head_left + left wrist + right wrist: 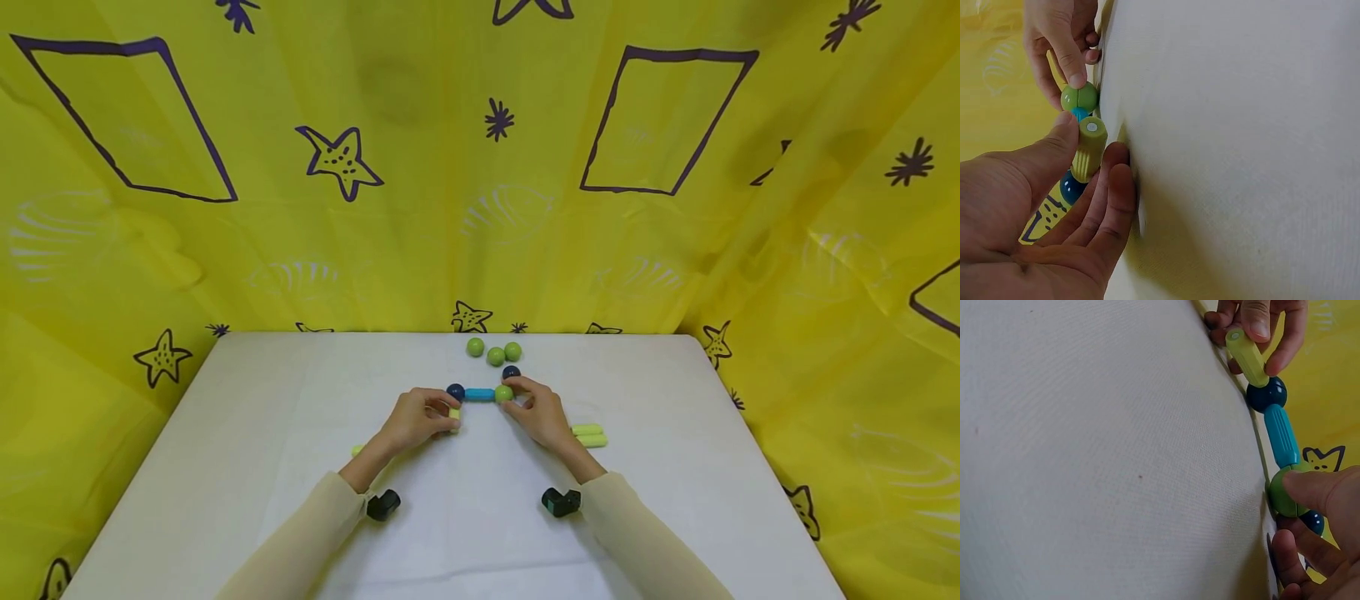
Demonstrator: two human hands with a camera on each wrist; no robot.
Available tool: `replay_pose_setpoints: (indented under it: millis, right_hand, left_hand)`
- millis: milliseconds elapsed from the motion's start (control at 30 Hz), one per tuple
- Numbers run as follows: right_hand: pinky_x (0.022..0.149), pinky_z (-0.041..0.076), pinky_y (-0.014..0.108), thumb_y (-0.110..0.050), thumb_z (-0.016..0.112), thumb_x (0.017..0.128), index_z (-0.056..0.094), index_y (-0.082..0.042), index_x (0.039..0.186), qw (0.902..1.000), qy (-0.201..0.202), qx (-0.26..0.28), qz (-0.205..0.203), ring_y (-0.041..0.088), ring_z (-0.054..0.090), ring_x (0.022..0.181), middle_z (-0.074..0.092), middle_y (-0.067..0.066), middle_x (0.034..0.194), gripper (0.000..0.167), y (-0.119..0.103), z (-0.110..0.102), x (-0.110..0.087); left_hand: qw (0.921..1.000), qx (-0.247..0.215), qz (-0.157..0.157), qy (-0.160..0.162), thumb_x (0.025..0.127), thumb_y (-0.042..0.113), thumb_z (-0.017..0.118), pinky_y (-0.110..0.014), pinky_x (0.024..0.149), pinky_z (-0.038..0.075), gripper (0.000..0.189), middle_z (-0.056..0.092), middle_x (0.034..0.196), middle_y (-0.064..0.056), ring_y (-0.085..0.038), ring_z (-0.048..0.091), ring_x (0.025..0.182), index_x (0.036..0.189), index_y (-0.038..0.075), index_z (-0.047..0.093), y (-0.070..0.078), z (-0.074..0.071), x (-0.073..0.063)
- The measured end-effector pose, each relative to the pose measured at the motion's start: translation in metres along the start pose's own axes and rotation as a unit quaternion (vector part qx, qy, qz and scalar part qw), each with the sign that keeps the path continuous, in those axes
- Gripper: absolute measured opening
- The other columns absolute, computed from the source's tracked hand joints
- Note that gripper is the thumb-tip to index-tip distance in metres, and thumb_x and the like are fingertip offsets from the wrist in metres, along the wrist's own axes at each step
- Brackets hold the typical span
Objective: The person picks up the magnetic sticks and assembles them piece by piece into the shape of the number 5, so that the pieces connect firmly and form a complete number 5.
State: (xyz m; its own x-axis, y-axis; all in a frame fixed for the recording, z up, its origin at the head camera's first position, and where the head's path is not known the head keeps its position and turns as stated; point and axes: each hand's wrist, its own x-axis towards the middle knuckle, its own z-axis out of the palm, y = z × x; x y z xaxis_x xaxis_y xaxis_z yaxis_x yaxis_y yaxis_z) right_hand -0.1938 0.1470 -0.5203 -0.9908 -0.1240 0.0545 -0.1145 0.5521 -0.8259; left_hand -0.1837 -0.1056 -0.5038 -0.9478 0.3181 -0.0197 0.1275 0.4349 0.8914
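Note:
Between thumb and fingers, my left hand [414,419] pinches a pale yellow-green magnetic rod [1247,357] that has a round metal tip. The rod's far end meets a navy ball [1266,397]. From that ball a blue rod [480,394] runs right to a green ball [503,394], making a row. My right hand [542,412] grips the green ball, its thumb on the near side in the right wrist view. A second navy ball [512,372] sits just beyond the right fingers, partly covered by them.
Three loose green balls [476,347] lie near the table's back edge. Two yellow-green rods [588,430] lie side by side beyond my right wrist; another rod [357,451] shows partly behind my left wrist. A yellow patterned curtain [420,250] surrounds the white table [247,433].

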Motion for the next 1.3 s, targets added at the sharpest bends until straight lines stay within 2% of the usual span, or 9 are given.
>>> replay_pose_setpoints:
  millis: [133,233,733,1300]
  right_hand:
    - [0.063,0.044,0.026,-0.011,0.077,0.092,0.071,-0.013,0.127,1.0000,-0.003,-0.002,0.005,0.016,0.052,0.070,0.072,0.007,0.119,0.036,-0.0003,0.0007,-0.0011]
    - [0.063,0.044,0.026,-0.011,0.078,0.092,0.071,-0.014,0.127,1.0000,-0.003,-0.004,0.008,0.016,0.052,0.070,0.072,0.006,0.119,0.036,-0.0001,0.0012,-0.0015]
    - [0.059,0.041,0.025,-0.010,0.077,0.092,0.071,-0.015,0.127,1.0000,-0.001,-0.002,0.007,0.016,0.051,0.068,0.072,0.006,0.120,0.036,0.0006,-0.0010,-0.0012]
    - [0.058,0.042,0.025,-0.010,0.077,0.092,0.071,-0.015,0.127,1.0000,0.000,0.001,0.002,0.016,0.051,0.067,0.072,0.007,0.119,0.036,0.0007,-0.0009,-0.0017]
  left_hand:
    - [0.9983,0.050,0.029,0.005,0.082,0.012,0.087,-0.026,0.067,0.053,0.022,0.071,0.085,-0.002,-0.010,0.065,0.070,0.101,0.006,0.078,-0.0020,0.0004,0.0002]
    - [0.9971,0.066,0.037,0.004,0.082,0.013,0.088,-0.026,0.067,0.052,0.022,0.071,0.084,-0.001,-0.010,0.063,0.070,0.101,0.007,0.078,-0.0024,0.0011,-0.0002]
    - [0.9957,0.072,0.058,0.007,0.081,0.011,0.088,-0.024,0.066,0.049,0.022,0.067,0.081,0.002,-0.009,0.059,0.069,0.100,0.009,0.079,-0.0058,0.0037,0.0005]
    - [0.9948,0.070,0.074,0.000,0.081,0.009,0.088,-0.026,0.068,0.052,0.023,0.069,0.083,-0.001,-0.011,0.061,0.072,0.102,0.007,0.078,-0.0063,-0.0001,-0.0015]
